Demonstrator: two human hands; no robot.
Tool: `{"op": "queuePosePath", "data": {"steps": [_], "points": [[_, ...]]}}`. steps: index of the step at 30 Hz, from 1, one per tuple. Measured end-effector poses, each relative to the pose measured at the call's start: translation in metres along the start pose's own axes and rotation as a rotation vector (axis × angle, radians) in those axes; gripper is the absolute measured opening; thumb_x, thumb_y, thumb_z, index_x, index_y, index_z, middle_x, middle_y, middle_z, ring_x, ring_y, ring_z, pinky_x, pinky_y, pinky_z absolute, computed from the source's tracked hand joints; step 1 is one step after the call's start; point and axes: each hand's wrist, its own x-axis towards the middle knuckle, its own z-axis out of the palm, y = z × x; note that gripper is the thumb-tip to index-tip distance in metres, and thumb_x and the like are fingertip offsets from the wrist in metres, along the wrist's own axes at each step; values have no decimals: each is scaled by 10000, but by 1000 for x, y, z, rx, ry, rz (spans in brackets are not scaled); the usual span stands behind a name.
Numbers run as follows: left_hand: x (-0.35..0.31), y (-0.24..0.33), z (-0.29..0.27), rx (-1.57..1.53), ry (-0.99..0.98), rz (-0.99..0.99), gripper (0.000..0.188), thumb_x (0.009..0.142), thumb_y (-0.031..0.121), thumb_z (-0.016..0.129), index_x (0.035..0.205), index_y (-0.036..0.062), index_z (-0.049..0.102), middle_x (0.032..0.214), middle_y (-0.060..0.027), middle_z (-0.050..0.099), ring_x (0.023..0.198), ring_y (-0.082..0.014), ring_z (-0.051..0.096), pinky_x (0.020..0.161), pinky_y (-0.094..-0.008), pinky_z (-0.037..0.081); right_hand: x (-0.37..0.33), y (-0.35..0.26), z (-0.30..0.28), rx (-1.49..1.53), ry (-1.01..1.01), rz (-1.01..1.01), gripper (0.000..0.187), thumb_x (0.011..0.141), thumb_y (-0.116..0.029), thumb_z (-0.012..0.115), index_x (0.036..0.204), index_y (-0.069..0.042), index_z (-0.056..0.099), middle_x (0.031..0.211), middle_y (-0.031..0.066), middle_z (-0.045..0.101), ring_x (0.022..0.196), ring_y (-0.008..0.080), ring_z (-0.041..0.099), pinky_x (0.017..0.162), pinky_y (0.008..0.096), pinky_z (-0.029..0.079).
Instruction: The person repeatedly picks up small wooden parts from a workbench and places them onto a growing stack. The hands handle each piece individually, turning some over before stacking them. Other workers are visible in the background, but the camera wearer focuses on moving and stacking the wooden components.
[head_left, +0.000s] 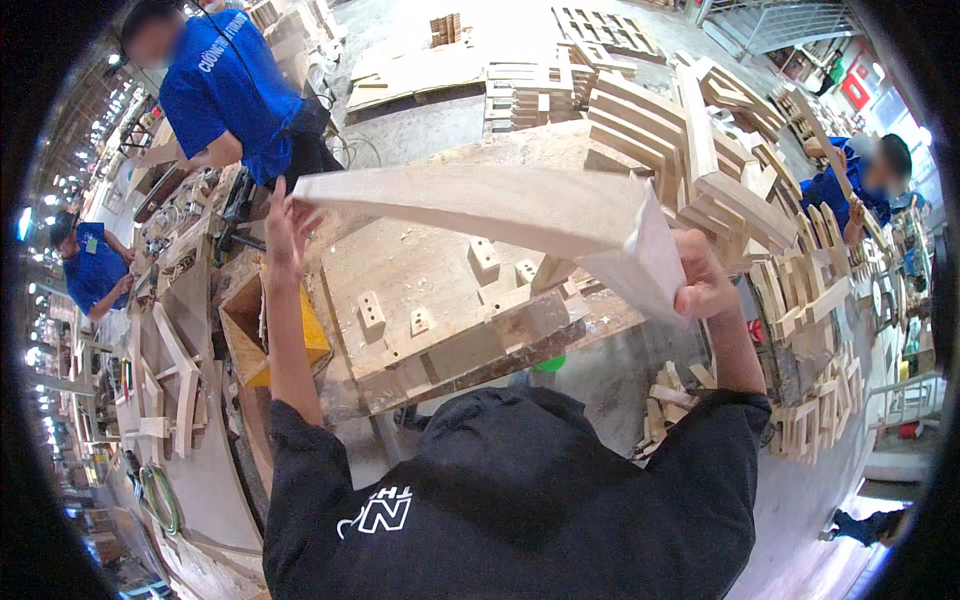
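A pale wooden angled frame piece point(480, 205), with a long arm and a shorter arm meeting at a corner on the right, is raised above the workbench. At the far left tip of the long arm, my left hand point(287, 230) has its fingers closed around the wood. My right hand point(705, 275) grips the short arm near the corner, its thumb bent against the wood. Under the piece, the wooden workbench point(345, 260) carries small drilled blocks, among them one block point(371, 312) and another point(484, 258), along with scattered shavings.
Stacked wooden frames point(650, 130) crowd the bench's far right. A yellow-sided box point(300, 330) stands at its left. More frame parts point(810, 300) are piled at right. Co-workers in blue shirts point(215, 85) stand at far left and far right point(850, 190).
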Motion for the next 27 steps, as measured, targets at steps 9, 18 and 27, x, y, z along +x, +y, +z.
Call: {"op": "queuePosePath", "data": {"steps": [9,18,27], "points": [[80,63,73,-24,-255,305,366,957,307,577,1193,27,592,1124,-86,657,1041,-206,622,952,-352,457,10,-66,-15,-1030,-133,-222,826,437,-472,912,1178,-177,693,1075,23,679,1004,211,587,892,388,437],[64,70,-10,-252,129,167,303,885,185,695,1132,29,615,1082,-53,655,988,-163,631,837,-310,535,145,-48,-79,-1265,-286,-340,687,508,-213,878,1163,-178,676,1149,26,658,1167,208,555,1127,503,263],[-90,-127,-20,-105,593,100,488,809,262,798,1174,1,605,1087,-92,638,892,-184,638,747,-325,564,271,169,-114,-1655,-737,-455,833,601,-306,829,1354,-367,476,1401,-97,507,1371,136,392,1186,625,72]]}}
